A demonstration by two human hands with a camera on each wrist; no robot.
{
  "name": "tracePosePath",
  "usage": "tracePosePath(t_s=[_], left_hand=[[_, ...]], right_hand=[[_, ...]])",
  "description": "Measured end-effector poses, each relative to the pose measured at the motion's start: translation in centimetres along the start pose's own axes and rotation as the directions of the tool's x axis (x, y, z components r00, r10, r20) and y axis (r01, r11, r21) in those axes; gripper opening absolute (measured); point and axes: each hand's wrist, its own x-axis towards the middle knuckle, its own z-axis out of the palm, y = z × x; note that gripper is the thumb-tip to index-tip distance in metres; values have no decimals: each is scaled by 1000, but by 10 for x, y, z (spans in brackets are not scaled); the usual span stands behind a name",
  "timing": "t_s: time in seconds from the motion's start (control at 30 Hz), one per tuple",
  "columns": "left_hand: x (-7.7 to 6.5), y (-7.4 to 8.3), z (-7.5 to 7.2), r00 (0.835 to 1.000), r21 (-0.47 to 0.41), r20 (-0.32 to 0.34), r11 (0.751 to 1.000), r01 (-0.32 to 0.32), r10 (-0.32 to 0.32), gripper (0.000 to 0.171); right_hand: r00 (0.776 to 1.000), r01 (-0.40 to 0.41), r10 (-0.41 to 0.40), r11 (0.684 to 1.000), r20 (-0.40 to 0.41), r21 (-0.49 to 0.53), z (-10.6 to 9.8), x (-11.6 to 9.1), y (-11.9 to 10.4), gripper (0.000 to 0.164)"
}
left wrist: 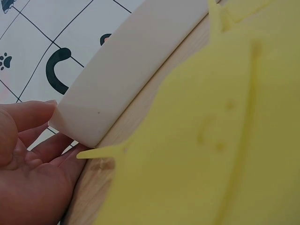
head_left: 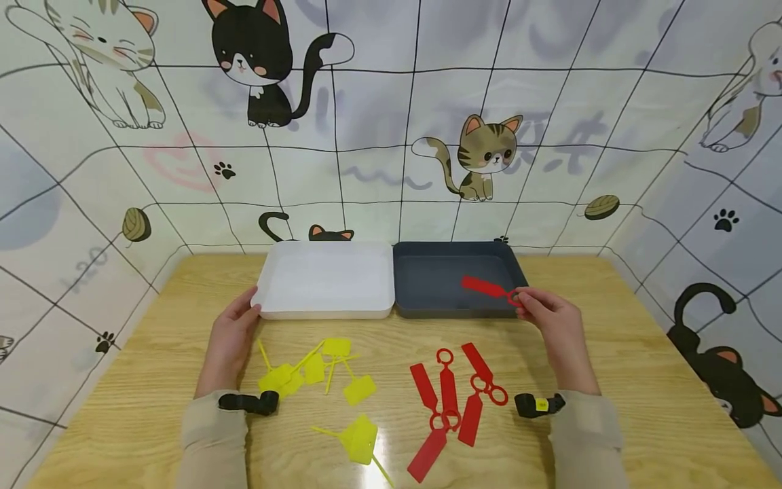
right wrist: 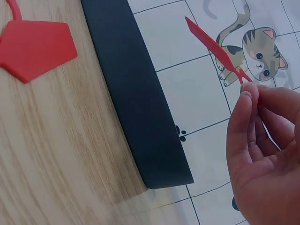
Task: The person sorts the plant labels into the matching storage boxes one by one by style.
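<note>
My right hand [head_left: 552,322] pinches the ring end of a red plastic tag [head_left: 482,286], its flat blade pointing left over the dark grey tray [head_left: 440,314]. In the right wrist view thumb and fingertips meet at the ring of this red tag [right wrist: 211,42], above the dark tray's side wall [right wrist: 136,103]. My left hand [head_left: 229,336] holds the near left corner of the white tray [head_left: 324,314]. The left wrist view shows the thumb and fingers about that tray's corner [left wrist: 77,122]. Several red ring tags [head_left: 449,390] lie on the table in front of the dark tray.
Several yellow tags with thin tails [head_left: 277,380] lie before the white tray, another yellow group [head_left: 359,438] nearer me. The trays stand side by side at the back of the wooden table [head_left: 641,407], against a cat-printed cloth [head_left: 379,136].
</note>
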Motion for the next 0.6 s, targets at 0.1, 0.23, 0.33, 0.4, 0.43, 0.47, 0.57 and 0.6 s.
tracePosePath(t_s=[0.1, 0.23, 0.33, 0.4, 0.43, 0.47, 0.57, 0.6], left_hand=[[0, 0, 1, 1000, 9, -3, 1000, 0, 0, 47], [0, -2, 1, 1000, 18, -3, 1000, -4, 4, 46], [0, -3, 1, 1000, 15, -3, 1000, -2, 2, 46], [0, -3, 0, 1000, 16, -1, 1000, 0, 0, 46], [1, -3, 0, 1000, 15, 1, 1000, -1, 1, 46], [1, -3, 0, 1000, 14, 3, 1000, -2, 2, 46], [1, -3, -1, 1000, 9, 9, 1000, -5, 5, 46], [1, -2, -1, 1000, 7, 10, 1000, -5, 5, 46]], right_hand=[[1000, -5, 4, 999, -29, -39, 2, 2, 2, 36], [998, -13, 10, 999, -61, -46, -5, 9, 14, 39], [997, -18, 19, 1000, -78, 10, -14, 15, 29, 37], [996, -18, 18, 1000, -85, 5, -17, 17, 35, 38], [996, -11, 12, 1000, -87, 18, -18, 19, 39, 38], [996, -7, 9, 1000, -88, 27, -19, 20, 42, 38], [992, 6, -1, 999, -127, 41, -22, 25, 53, 39], [990, 8, 1, 998, -144, 56, -22, 27, 58, 40]])
